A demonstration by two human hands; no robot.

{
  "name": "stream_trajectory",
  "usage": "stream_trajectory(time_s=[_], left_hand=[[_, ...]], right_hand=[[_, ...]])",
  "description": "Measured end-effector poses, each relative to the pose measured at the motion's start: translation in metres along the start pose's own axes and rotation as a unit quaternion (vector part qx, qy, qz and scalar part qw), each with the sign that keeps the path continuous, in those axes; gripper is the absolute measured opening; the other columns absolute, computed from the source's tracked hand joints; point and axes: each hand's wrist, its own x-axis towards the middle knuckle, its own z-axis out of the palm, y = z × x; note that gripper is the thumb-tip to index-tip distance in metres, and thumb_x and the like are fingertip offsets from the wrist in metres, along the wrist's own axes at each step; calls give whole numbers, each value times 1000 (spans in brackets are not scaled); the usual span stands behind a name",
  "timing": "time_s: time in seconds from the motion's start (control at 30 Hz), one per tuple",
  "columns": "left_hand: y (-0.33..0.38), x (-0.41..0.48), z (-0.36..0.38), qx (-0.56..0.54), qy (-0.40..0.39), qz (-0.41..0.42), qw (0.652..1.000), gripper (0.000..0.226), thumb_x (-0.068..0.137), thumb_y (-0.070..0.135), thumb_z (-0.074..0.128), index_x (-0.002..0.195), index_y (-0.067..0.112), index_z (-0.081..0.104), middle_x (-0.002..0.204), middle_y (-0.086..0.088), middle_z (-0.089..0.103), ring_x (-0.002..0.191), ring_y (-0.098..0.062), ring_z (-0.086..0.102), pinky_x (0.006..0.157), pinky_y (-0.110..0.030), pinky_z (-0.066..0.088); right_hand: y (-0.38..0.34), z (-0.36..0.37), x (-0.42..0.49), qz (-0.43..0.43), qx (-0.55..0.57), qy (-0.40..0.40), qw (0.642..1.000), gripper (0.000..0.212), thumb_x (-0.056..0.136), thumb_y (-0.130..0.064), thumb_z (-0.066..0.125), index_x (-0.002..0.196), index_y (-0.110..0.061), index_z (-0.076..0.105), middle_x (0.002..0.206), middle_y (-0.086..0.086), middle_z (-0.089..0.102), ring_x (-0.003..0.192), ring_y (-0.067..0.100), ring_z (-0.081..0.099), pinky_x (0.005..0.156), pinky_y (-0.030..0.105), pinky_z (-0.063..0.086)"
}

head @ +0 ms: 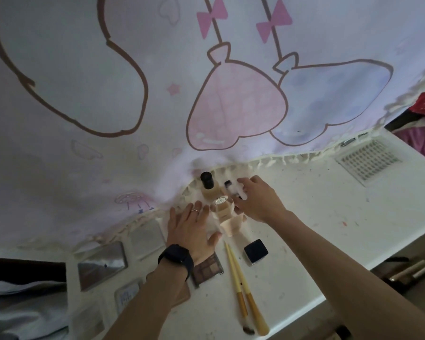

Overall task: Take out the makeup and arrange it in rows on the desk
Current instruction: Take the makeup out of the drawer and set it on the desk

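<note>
My left hand [192, 229] lies flat with straight fingers on the white desk [317, 217], touching the side of a clear bottle with a round cap [225, 212]. My right hand [258, 197] grips a small white bottle with a dark tip [233, 188] just right of a beige foundation bottle with a black cap [207, 186]. In front lie a brown eyeshadow palette [207, 268], two yellow-handled brushes [243, 288] and a black square compact [255, 250]. Further left sit a mirrored palette [102, 265] and several pale cases.
A cartoon-print curtain [206, 94] with a fringed hem hangs over the desk's back edge. A white tray of lash clusters [368, 160] lies at the far right. More brushes [412, 272] lie below the desk's right edge. Grey fabric [22, 310] is at the lower left.
</note>
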Motion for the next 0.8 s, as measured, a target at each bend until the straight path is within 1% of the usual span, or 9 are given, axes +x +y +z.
stream_trajectory(time_s=[0.1,0.2,0.27,0.33,0.43,0.5,0.6,0.7,0.8], left_hand=[[0,1,-2,-1,0,3,1000,77,94,63,40,156,25,16,166,-1,14,153,-20,9,121,-54,-3],[0,1,-3,4,2,4,1000,77,94,63,41,156,24,18,165,-2,16,152,-20,12,121,-54,-2],[2,1,-3,9,7,5,1000,76,94,62,42,155,23,20,164,-3,19,151,-21,14,121,-54,0],[3,2,-3,13,10,6,1000,76,93,60,44,155,22,22,163,-3,21,150,-21,17,121,-53,2],[4,3,-3,13,16,6,1000,76,91,59,47,153,22,24,162,-3,24,149,-22,22,121,-52,5],[3,4,-2,16,17,8,1000,76,91,59,47,153,22,24,162,-4,25,148,-23,23,121,-52,5],[3,4,-2,27,18,11,999,76,91,59,48,153,21,25,161,-6,27,147,-25,26,120,-52,6],[4,4,-4,37,20,15,999,76,91,58,48,152,19,27,159,-6,29,145,-26,29,120,-53,7],[5,4,-6,43,16,18,999,74,91,57,48,151,18,28,158,-7,31,144,-27,30,119,-53,8]], right_hand=[[2,0,1,-3,-4,1,1000,57,94,-48,60,143,-22,50,132,1,53,113,24,59,94,36,50],[2,-3,6,-16,-31,19,999,47,96,-46,58,136,-22,55,124,2,60,107,25,62,92,39,52],[2,-3,7,-13,-43,38,998,45,97,-46,53,137,-25,54,125,2,61,107,27,63,88,40,53],[4,-2,7,-15,-32,41,999,47,98,-46,51,142,-29,49,131,2,57,111,28,62,88,40,54],[6,-1,7,-40,-25,21,999,55,94,-47,57,146,-39,42,139,-3,49,112,27,61,88,39,53],[7,0,9,-55,-51,28,997,51,96,-45,55,146,-43,42,137,-6,49,109,25,62,84,38,54],[3,0,15,-51,-69,57,995,41,101,-43,50,141,-38,47,129,-2,55,103,28,63,79,39,54],[-5,-1,19,-30,-67,54,996,38,96,-45,58,130,-29,52,119,1,59,95,30,62,74,37,51],[-9,-2,22,-20,-62,56,996,38,92,-52,62,117,-23,55,108,1,62,89,29,62,71,36,50]])
